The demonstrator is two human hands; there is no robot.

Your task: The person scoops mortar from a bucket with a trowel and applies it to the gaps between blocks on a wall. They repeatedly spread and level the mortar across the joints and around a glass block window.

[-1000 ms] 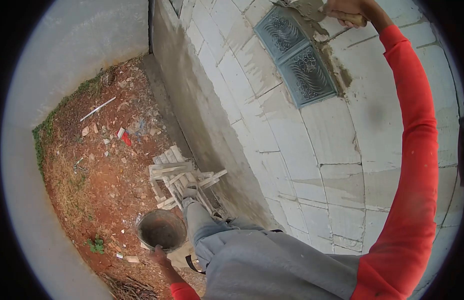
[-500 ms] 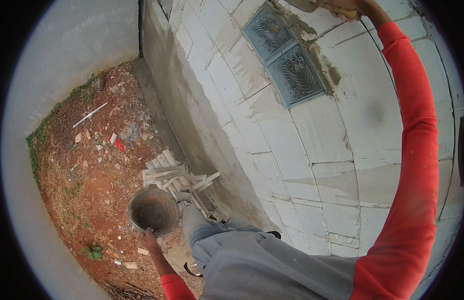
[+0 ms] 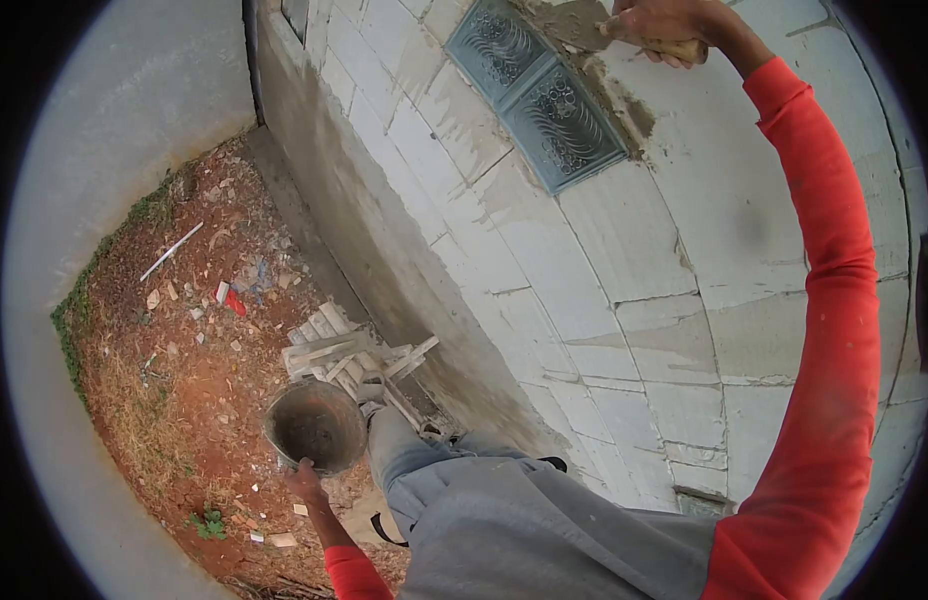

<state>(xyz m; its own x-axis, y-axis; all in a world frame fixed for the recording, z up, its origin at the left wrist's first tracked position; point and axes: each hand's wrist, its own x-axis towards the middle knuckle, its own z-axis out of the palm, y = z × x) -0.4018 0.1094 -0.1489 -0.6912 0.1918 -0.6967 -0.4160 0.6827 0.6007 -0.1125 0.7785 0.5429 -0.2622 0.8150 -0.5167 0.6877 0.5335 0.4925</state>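
Note:
My left hand (image 3: 306,482) grips the near rim of a round, dark bucket (image 3: 317,428), which has a little grey material inside. Up at the top right, my right hand (image 3: 669,28) is closed round the wooden handle of a trowel (image 3: 574,24). The trowel's blade lies against wet mortar along the upper edge of two patterned glass blocks (image 3: 564,128) set in the wall. Grey mortar (image 3: 634,112) is smeared beside the blocks, to the right.
The pale block wall (image 3: 624,240) fills the right side. Below my legs is a pile of wooden pieces (image 3: 334,345). Red soil (image 3: 204,370) with rubble and a white stick (image 3: 172,251) lies at the left, bounded by a grey wall (image 3: 134,90).
The view has shifted slightly, so the glass blocks sit further left and higher. My right hand and the trowel show more fully at the top. The bucket has shifted a little to the right.

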